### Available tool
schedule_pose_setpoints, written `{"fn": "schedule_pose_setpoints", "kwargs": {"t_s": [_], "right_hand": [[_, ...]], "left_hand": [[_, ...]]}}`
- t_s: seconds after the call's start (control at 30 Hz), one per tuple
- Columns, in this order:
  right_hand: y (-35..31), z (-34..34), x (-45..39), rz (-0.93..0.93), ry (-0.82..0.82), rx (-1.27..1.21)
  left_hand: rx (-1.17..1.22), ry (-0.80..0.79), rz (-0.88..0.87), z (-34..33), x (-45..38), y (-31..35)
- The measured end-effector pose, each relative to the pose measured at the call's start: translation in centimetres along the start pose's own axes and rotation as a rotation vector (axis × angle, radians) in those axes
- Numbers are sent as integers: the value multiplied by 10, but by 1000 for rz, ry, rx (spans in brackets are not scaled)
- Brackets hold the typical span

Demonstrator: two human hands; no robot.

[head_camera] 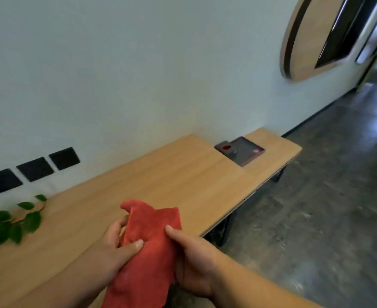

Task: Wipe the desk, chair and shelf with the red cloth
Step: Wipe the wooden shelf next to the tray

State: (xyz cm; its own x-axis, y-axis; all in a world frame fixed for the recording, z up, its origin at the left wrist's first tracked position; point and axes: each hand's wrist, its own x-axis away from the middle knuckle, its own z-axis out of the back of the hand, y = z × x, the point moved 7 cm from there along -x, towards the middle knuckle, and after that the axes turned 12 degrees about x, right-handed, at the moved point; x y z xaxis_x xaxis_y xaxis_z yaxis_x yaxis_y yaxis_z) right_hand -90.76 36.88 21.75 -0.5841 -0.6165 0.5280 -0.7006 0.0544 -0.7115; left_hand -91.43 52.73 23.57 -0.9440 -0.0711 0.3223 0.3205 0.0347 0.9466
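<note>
The red cloth (148, 247) hangs in front of me over the near edge of the long wooden desk (172, 174). My left hand (114, 247) grips its left side, thumb pressed on top. The cloth's right side is held by my right hand (192, 261), whose thumb lies on the fabric. The cloth is crumpled and lifted off the desk top, its upper corner pointing towards the wall. No chair or shelf is in view.
A dark tray (246, 152) with a small grey holder (226, 148) sits at the desk's far end. Green plant leaves (12, 221) lie on the desk at the left. Black wall sockets (35, 168) line the wall. Grey floor (327, 196) spreads to the right.
</note>
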Motion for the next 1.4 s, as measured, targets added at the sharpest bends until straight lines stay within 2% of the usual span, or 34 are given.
{"fn": "schedule_pose_setpoints", "kwargs": {"t_s": [0.17, 0.33, 0.4, 0.5, 0.6, 0.7, 0.87, 0.93, 1.0, 1.07, 1.1, 1.17, 1.27, 1.3, 1.4], "right_hand": [[-73, 101, -27, 57, 87, 21], [-132, 182, -58, 126, 170, -9], [-147, 218, -74, 141, 262, -12], [-162, 268, -95, 117, 406, 32], [-168, 307, -124, 79, 504, -4], [-175, 340, -159, 66, 583, -42], [-189, 394, -225, -56, 632, 32], [-198, 418, -249, -102, 649, 111], [-210, 444, -266, -134, 649, 213], [-223, 472, -281, -138, 683, 439], [-230, 485, -286, -149, 743, 626], [-244, 506, -284, -154, 987, 1043], [-239, 502, -276, -67, 1320, 1293], [-231, 494, -282, -83, 1337, 1369], [-201, 474, -312, -310, 1213, 1489]], "left_hand": [[-62, -69, 28, -68, -100, 16], [92, -131, 163, -127, -178, 17], [136, -107, 191, -139, -204, 16], [73, -19, 216, -143, -251, 3], [-184, 60, 189, -130, -323, -25], [-518, 96, 82, -111, -401, -45], [-1039, -33, -140, -108, -525, -71], [-1155, -3, -182, -106, -561, -78], [-1170, 126, -137, -95, -584, -84], [-1126, 265, -63, -83, -597, -91], [-1122, 291, -51, -80, -601, -95], [-1138, 290, -46, -80, -603, -98], [-1150, 294, -18, -78, -604, -100], [-1157, 294, -10, -79, -604, -100], [-1155, 283, 6, -80, -604, -100]]}}
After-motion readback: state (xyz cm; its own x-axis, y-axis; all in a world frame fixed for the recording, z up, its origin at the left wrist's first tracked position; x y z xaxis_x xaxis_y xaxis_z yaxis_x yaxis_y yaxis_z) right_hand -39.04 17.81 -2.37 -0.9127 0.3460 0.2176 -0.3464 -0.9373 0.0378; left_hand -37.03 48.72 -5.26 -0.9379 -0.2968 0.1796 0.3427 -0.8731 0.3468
